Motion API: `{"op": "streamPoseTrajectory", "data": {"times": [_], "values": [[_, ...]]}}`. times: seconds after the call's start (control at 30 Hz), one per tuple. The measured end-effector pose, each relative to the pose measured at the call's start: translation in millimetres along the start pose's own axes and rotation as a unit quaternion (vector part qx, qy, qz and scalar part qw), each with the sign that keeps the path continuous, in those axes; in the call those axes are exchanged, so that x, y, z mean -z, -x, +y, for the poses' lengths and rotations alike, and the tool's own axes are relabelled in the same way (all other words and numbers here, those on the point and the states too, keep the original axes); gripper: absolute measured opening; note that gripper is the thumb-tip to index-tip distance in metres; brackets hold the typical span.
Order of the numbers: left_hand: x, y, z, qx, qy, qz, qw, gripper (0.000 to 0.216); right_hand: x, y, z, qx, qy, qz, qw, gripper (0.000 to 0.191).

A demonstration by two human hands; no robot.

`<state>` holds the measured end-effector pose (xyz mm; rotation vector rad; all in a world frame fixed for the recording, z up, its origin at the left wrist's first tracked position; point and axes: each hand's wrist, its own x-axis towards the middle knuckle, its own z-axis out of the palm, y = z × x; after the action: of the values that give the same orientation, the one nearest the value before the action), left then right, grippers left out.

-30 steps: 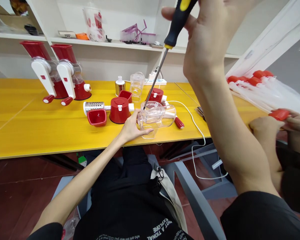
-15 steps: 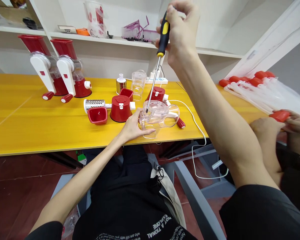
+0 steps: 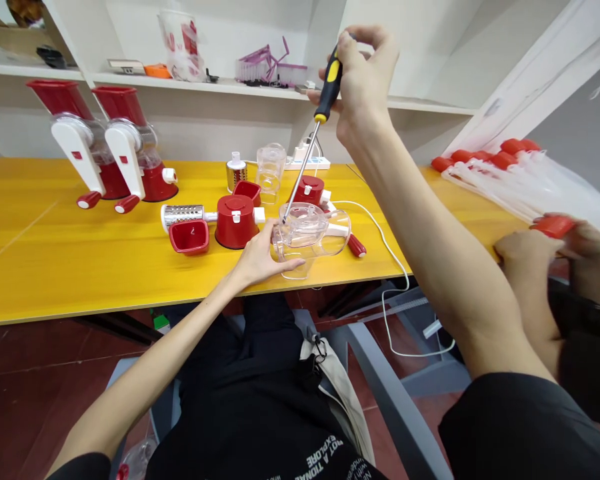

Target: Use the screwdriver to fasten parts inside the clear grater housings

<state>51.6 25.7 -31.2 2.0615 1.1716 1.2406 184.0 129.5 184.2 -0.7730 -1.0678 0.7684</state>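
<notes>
My right hand (image 3: pixel 367 83) is raised high and closed around the black and yellow handle of a screwdriver (image 3: pixel 329 87). Its long metal shaft slants down and left, the tip at the left part of a clear plastic grater housing (image 3: pixel 305 230). Around the left end of that housing, my left hand (image 3: pixel 265 257) is wrapped, steadying it at the table's front edge. Just left of that hand stands a red suction base (image 3: pixel 236 223). Beside it lie a metal drum grater (image 3: pixel 185 215) and a red hopper (image 3: pixel 189 239). A white crank with a red handle (image 3: pixel 357 245) lies behind the housing.
Two assembled rotary graters (image 3: pixel 140 157) stand at the back left. Farther back are another clear housing (image 3: pixel 271 167), a second red base (image 3: pixel 310 190) and a power strip (image 3: pixel 307 163). A white cable (image 3: pixel 380 233) hangs over the edge. At right, a co-worker's hands (image 3: pixel 535 247) hold a red-ended item.
The screwdriver tip has shifted slightly left on the clear housing. My right hand still grips the handle, and my left hand keeps its hold. The view has tilted a little.
</notes>
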Motion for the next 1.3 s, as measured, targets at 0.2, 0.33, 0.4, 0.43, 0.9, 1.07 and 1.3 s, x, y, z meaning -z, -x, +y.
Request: {"op": "streamPoseTrajectory", "data": {"times": [0.2,0.33,0.4,0.43,0.9,1.07,1.3], "values": [[11.1,-0.1,7.1,0.031,-0.037,-0.037,0.998,0.089,11.1,-7.3,5.7,-0.004,-0.010,0.014,1.000,0.031],[14.5,-1.4,10.4,0.028,-0.046,-0.043,0.998,0.084,13.1,-8.0,3.5,-0.008,-0.015,0.025,1.000,0.033],[15.2,-1.9,11.2,0.028,-0.056,-0.039,0.997,0.085,14.0,-7.7,3.0,-0.012,-0.018,0.032,0.999,0.034],[15.5,-2.0,11.5,0.027,-0.060,-0.037,0.997,0.087,14.7,-7.5,3.1,-0.013,-0.021,0.035,0.999,0.034],[33.0,-3.3,18.9,-0.021,0.008,-0.020,1.000,0.096,37.2,-12.0,12.9,-0.029,-0.064,0.077,0.995,0.042],[37.8,-1.3,35.2,-0.072,0.014,0.080,0.994,0.071,45.1,-14.6,13.9,-0.037,-0.066,0.075,0.994,0.041],[36.8,1.0,47.3,-0.056,0.027,0.087,0.994,0.050,43.8,-11.7,12.9,-0.030,-0.077,0.069,0.994,0.042]]}}
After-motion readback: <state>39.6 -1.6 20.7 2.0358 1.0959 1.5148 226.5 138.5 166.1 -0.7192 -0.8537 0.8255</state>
